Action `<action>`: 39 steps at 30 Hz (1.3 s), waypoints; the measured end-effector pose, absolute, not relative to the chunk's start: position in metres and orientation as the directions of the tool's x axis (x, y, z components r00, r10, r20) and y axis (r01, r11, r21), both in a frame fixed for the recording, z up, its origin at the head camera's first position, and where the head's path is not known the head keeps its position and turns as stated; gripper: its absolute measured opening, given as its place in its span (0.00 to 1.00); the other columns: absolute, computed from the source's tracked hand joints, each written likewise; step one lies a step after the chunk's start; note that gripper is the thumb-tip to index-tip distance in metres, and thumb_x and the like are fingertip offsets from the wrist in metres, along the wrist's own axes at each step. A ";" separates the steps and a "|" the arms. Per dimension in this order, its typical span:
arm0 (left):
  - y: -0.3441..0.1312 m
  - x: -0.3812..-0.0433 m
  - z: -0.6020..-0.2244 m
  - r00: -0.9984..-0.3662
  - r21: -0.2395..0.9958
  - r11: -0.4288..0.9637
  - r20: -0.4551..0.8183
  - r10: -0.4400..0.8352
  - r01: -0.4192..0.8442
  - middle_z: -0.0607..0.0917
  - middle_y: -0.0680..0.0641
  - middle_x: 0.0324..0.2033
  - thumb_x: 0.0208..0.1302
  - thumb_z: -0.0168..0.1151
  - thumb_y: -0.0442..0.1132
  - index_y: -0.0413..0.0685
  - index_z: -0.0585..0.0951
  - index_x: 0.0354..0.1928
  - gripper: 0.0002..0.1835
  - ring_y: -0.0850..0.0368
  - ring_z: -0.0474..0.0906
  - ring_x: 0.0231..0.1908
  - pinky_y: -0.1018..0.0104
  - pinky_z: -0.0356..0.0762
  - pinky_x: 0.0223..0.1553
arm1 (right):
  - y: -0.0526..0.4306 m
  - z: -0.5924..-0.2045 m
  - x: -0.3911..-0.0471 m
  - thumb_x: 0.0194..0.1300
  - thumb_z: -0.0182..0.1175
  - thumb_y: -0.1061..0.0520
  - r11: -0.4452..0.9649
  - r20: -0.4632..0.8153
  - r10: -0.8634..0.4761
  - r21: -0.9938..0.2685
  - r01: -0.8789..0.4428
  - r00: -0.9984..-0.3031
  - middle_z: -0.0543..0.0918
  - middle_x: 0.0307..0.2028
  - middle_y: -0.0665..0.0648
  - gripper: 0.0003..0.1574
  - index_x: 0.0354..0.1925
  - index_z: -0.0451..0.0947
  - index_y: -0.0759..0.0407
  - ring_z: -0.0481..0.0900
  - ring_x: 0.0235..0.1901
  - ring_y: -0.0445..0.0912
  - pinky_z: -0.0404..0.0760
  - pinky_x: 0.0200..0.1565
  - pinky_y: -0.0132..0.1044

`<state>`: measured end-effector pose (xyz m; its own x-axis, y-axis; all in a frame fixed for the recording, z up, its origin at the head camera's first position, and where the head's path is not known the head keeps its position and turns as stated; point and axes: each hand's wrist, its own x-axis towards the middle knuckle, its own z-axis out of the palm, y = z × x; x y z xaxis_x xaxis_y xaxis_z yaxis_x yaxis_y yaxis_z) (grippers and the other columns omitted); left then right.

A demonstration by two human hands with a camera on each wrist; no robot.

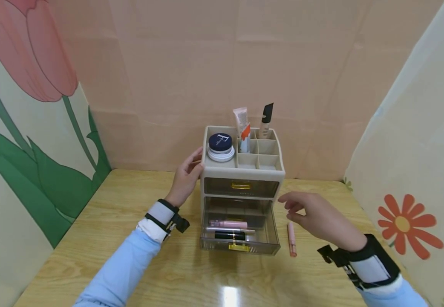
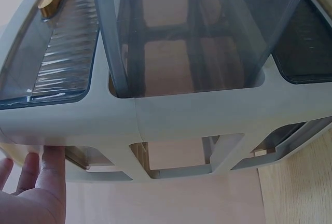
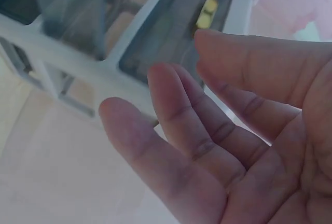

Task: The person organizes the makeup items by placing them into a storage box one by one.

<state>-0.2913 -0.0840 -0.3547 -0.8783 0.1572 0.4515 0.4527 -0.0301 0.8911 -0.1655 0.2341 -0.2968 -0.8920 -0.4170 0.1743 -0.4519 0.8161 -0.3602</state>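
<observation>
A cream makeup organizer (image 1: 243,172) with smoky drawer fronts stands on the table. My left hand (image 1: 185,177) rests against its left side, fingers fairly straight; the left wrist view shows those fingers (image 2: 52,175) by the side frame. To the right of the organizer, my right hand (image 1: 315,215) hovers with loosely bent fingers and holds nothing; its spread fingers (image 3: 171,105) show in the right wrist view. Below the closed top drawer (image 1: 241,187), a clear drawer (image 1: 266,247) is pulled out. Inside lie a pink tube (image 1: 233,224), a slim stick (image 1: 226,230) and a black tube (image 1: 229,235).
A pink tube-shaped cosmetic (image 1: 292,241) lies on the wooden table (image 1: 130,213) right of the drawer. On top of the organizer sit a dark-lidded round compact (image 1: 220,143), a pink squeeze tube (image 1: 240,116) and a black-capped tube (image 1: 267,113). Fabric walls surround the table.
</observation>
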 end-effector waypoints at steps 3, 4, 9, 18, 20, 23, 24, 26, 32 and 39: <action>-0.085 -0.291 -0.355 -0.883 0.896 -0.022 0.441 0.161 0.444 0.73 0.45 0.59 0.73 0.50 0.43 0.59 0.67 0.71 0.25 0.51 0.72 0.57 0.58 0.78 0.52 | 0.242 -0.304 -0.162 0.59 0.65 0.67 0.831 0.171 -0.377 -0.371 -0.414 -0.910 0.81 0.37 0.50 0.21 0.52 0.79 0.61 0.81 0.37 0.45 0.81 0.39 0.44; -0.085 -0.291 -0.355 -0.884 0.897 -0.020 0.438 0.164 0.441 0.73 0.45 0.60 0.73 0.50 0.43 0.60 0.66 0.71 0.25 0.51 0.72 0.57 0.58 0.78 0.52 | 0.244 -0.306 -0.161 0.59 0.65 0.67 0.832 0.171 -0.370 -0.375 -0.408 -0.913 0.81 0.37 0.50 0.21 0.52 0.79 0.61 0.81 0.37 0.45 0.81 0.39 0.44; -0.088 -0.288 -0.353 -0.890 0.905 -0.026 0.423 0.170 0.426 0.72 0.42 0.61 0.73 0.50 0.40 0.57 0.65 0.72 0.26 0.48 0.71 0.59 0.57 0.77 0.53 | 0.250 -0.314 -0.158 0.59 0.65 0.68 0.833 0.182 -0.348 -0.389 -0.393 -0.919 0.81 0.36 0.50 0.21 0.51 0.79 0.62 0.81 0.36 0.45 0.81 0.38 0.44; -0.089 -0.262 -0.329 -0.891 0.908 -0.015 0.415 0.183 0.419 0.71 0.36 0.61 0.73 0.48 0.36 0.45 0.64 0.72 0.26 0.43 0.71 0.59 0.56 0.77 0.53 | 0.257 -0.328 -0.156 0.61 0.64 0.66 0.825 0.132 -0.295 -0.464 -0.322 -0.946 0.81 0.39 0.54 0.20 0.53 0.78 0.62 0.82 0.38 0.48 0.82 0.38 0.45; -0.089 -0.260 -0.329 -0.892 0.908 -0.016 0.413 0.185 0.418 0.71 0.35 0.61 0.73 0.48 0.36 0.45 0.64 0.72 0.26 0.43 0.70 0.60 0.56 0.77 0.53 | 0.259 -0.333 -0.156 0.61 0.64 0.65 0.821 0.118 -0.282 -0.483 -0.304 -0.952 0.81 0.41 0.56 0.21 0.53 0.77 0.63 0.82 0.39 0.50 0.82 0.38 0.46; -0.090 -0.259 -0.328 -0.894 0.910 -0.015 0.409 0.184 0.413 0.71 0.36 0.61 0.73 0.48 0.36 0.46 0.64 0.72 0.26 0.43 0.71 0.59 0.55 0.77 0.54 | 0.261 -0.341 -0.157 0.61 0.64 0.65 0.821 0.104 -0.259 -0.500 -0.276 -0.960 0.81 0.41 0.58 0.21 0.54 0.77 0.64 0.82 0.39 0.51 0.82 0.38 0.47; -0.090 -0.259 -0.328 -0.895 0.911 -0.014 0.407 0.184 0.411 0.71 0.36 0.61 0.73 0.48 0.36 0.46 0.64 0.72 0.26 0.43 0.71 0.59 0.56 0.76 0.54 | 0.262 -0.344 -0.158 0.61 0.64 0.65 0.823 0.103 -0.252 -0.501 -0.269 -0.962 0.82 0.41 0.59 0.21 0.53 0.77 0.65 0.82 0.39 0.52 0.82 0.38 0.47; -0.090 -0.260 -0.328 -0.895 0.912 -0.015 0.406 0.182 0.411 0.71 0.36 0.61 0.73 0.48 0.35 0.46 0.64 0.72 0.26 0.43 0.71 0.59 0.56 0.77 0.54 | 0.263 -0.351 -0.161 0.60 0.65 0.65 0.825 0.098 -0.234 -0.507 -0.251 -0.967 0.81 0.41 0.61 0.22 0.53 0.76 0.67 0.82 0.38 0.53 0.82 0.37 0.47; -0.091 -0.260 -0.328 -0.893 0.909 -0.019 0.413 0.180 0.416 0.71 0.36 0.61 0.73 0.48 0.34 0.46 0.64 0.72 0.26 0.44 0.71 0.59 0.57 0.77 0.53 | 0.268 -0.373 -0.171 0.58 0.66 0.64 0.831 0.057 -0.169 -0.529 -0.174 -0.984 0.82 0.41 0.64 0.24 0.53 0.75 0.71 0.81 0.40 0.57 0.82 0.35 0.47; -0.090 -0.284 -0.354 -0.880 0.892 -0.037 0.450 0.154 0.450 0.74 0.46 0.58 0.72 0.51 0.41 0.58 0.67 0.70 0.25 0.51 0.73 0.57 0.58 0.78 0.51 | 0.273 -0.397 -0.181 0.55 0.68 0.59 0.852 -0.050 -0.084 -0.522 -0.045 -0.995 0.81 0.40 0.69 0.31 0.55 0.72 0.73 0.80 0.39 0.58 0.80 0.34 0.49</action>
<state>-0.2842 -0.0901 -0.3537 -0.8797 0.1539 0.4499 0.4499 -0.0368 0.8923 -0.1814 0.2732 -0.3975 -0.9952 -0.0839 -0.0503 -0.0455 0.8520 -0.5215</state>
